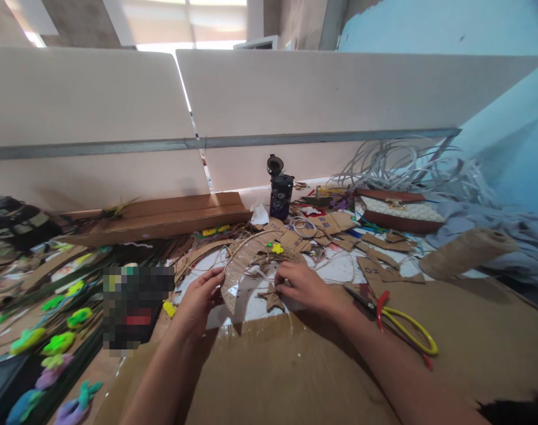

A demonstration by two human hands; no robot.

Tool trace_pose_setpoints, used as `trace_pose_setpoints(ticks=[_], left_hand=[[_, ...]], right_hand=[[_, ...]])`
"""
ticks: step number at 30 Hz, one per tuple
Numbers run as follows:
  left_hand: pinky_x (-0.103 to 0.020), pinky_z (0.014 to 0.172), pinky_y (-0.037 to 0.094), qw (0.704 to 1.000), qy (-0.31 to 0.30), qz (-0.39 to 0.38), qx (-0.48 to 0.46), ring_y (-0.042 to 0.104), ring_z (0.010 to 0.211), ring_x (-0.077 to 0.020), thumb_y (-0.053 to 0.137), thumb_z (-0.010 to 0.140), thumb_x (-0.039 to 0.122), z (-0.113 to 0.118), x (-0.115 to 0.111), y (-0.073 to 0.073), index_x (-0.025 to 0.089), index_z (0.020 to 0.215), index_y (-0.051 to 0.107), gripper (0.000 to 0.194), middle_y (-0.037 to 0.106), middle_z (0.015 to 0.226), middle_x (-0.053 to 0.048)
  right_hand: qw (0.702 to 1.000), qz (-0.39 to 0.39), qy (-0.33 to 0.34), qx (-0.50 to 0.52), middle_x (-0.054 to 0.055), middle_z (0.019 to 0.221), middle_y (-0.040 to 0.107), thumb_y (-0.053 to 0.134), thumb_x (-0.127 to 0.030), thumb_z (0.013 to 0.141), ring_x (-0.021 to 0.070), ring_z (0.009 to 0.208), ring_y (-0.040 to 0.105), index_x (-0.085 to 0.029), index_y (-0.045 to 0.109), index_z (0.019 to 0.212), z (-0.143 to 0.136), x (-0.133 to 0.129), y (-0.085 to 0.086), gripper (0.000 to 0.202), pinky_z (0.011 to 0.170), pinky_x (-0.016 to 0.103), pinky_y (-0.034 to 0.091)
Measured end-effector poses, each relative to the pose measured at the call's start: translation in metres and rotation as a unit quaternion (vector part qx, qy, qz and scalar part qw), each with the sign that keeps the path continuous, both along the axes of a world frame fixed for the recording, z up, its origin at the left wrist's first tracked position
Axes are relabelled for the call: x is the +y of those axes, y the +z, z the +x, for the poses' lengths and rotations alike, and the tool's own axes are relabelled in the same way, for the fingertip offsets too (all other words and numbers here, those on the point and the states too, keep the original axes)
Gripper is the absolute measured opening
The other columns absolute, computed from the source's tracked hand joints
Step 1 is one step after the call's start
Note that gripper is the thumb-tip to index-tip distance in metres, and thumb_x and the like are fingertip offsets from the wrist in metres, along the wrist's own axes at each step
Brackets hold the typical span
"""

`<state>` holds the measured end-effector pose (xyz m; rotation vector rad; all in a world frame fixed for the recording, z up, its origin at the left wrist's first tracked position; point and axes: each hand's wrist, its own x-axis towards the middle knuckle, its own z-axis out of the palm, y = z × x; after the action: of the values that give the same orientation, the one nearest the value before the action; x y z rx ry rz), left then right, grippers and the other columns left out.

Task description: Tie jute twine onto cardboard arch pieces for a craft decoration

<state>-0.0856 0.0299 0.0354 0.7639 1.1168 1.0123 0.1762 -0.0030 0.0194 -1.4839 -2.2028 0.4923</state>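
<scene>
My left hand pinches the left edge of a crescent cut from cardboard, with a shiny patch near its lower tip. Curled over a small brown star, my right hand has its fingers closed on the star's upper right part. The star hangs or lies just right of the crescent's lower tip; which of these I cannot tell. A yellow flower sits by the crescent's inner curve. Right of my right forearm lie scissors with red and yellow handles, blades pointing up and left.
A cardboard sheet covers the near table. Cardboard scraps, a dark open-lidded bottle and a handbag stand behind. At right lies a brown roll. Bright fuzzy flowers lie at left. A white partition bounds the back.
</scene>
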Motion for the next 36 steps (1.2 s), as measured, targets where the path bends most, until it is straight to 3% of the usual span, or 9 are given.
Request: trace_pose_setpoints(ticks=[4,9,14,17,19,21,27,31,36], left_hand=[[-0.021,0.052,0.04,1.0,0.0,0.001,0.009,0.057,0.057,-0.0117,0.091,0.05,0.031,0.0,0.0,0.0,0.018,0.088,0.072,0.044,0.069,0.073,0.001],[-0.02,0.051,0.037,0.999,-0.029,0.012,0.026,0.055,0.057,-0.0116,0.091,0.051,0.037,-0.002,0.0,-0.003,0.017,0.094,0.072,0.051,0.067,0.07,0.001],[-0.021,0.052,0.034,0.993,-0.079,0.037,0.081,0.049,0.053,-0.0108,0.087,0.054,0.04,0.001,-0.001,-0.002,0.016,0.088,0.074,0.044,0.061,0.062,0.002],[-0.021,0.051,0.032,0.987,-0.101,0.064,0.104,0.045,0.052,-0.0108,0.083,0.059,0.04,0.003,-0.004,0.001,0.017,0.084,0.075,0.035,0.058,0.058,0.003],[-0.022,0.051,0.032,0.984,-0.113,0.078,0.112,0.045,0.051,-0.0112,0.081,0.061,0.039,0.005,-0.006,0.002,0.017,0.084,0.075,0.032,0.057,0.057,0.003],[-0.022,0.052,0.033,0.981,-0.122,0.09,0.122,0.047,0.052,-0.0119,0.08,0.063,0.038,0.005,-0.007,0.003,0.017,0.083,0.075,0.03,0.06,0.06,0.002],[-0.023,0.056,0.038,0.974,-0.151,0.091,0.14,0.056,0.062,-0.0149,0.08,0.063,0.04,0.008,-0.006,0.002,0.017,0.086,0.075,0.033,0.069,0.074,-0.002],[-0.022,0.051,0.036,0.977,-0.165,0.072,0.11,0.062,0.059,-0.0172,0.081,0.064,0.049,0.009,-0.007,0.003,0.019,0.077,0.068,0.036,0.061,0.059,0.001],[-0.023,0.053,0.041,0.983,-0.16,0.044,0.081,0.069,0.063,-0.0178,0.081,0.065,0.05,0.009,-0.01,0.007,0.018,0.079,0.066,0.038,0.076,0.08,-0.007]], right_hand=[[0.987,-0.064,-0.035,0.145,0.002,0.083,0.067,0.058,-0.012,0.082,0.0175,0.077,0.06,-0.019,0.065,0.084,0.002,0.002,0.006,0.009,0.069,0.028,0.043],[0.922,-0.152,-0.029,0.355,0.002,0.085,0.065,0.067,-0.029,0.08,0.0165,0.071,0.06,-0.019,0.066,0.093,0.002,-0.001,0.012,0.016,0.061,0.027,0.048],[0.954,-0.057,-0.058,0.289,0.002,0.081,0.068,0.067,-0.033,0.086,0.0178,0.073,0.06,-0.02,0.069,0.086,0.003,-0.009,0.036,0.014,0.067,0.029,0.046],[0.98,0.041,-0.024,0.196,0.006,0.105,0.072,0.065,-0.028,0.088,0.0234,0.1,0.061,-0.022,0.069,0.082,0.001,-0.009,0.051,0.01,0.091,0.036,0.042],[0.986,0.051,0.003,0.159,0.006,0.123,0.069,0.066,-0.024,0.086,0.0263,0.117,0.056,-0.022,0.069,0.079,-0.002,-0.005,0.055,0.008,0.102,0.039,0.036],[0.987,0.016,0.009,0.159,0.007,0.122,0.069,0.066,-0.022,0.085,0.0262,0.117,0.056,-0.021,0.068,0.078,-0.004,0.0,0.051,0.007,0.1,0.038,0.037],[0.965,-0.081,-0.036,0.248,0.003,0.082,0.066,0.063,-0.028,0.082,0.0194,0.079,0.059,-0.018,0.067,0.083,-0.006,0.01,0.029,0.011,0.072,0.029,0.042],[0.945,-0.085,-0.075,0.307,0.002,0.078,0.064,0.065,-0.039,0.079,0.0178,0.072,0.056,-0.018,0.066,0.083,0.002,0.013,0.023,0.022,0.066,0.029,0.041],[0.934,-0.045,-0.118,0.334,0.001,0.073,0.062,0.068,-0.043,0.075,0.017,0.068,0.053,-0.018,0.065,0.078,0.013,0.02,0.015,0.025,0.065,0.029,0.041]])
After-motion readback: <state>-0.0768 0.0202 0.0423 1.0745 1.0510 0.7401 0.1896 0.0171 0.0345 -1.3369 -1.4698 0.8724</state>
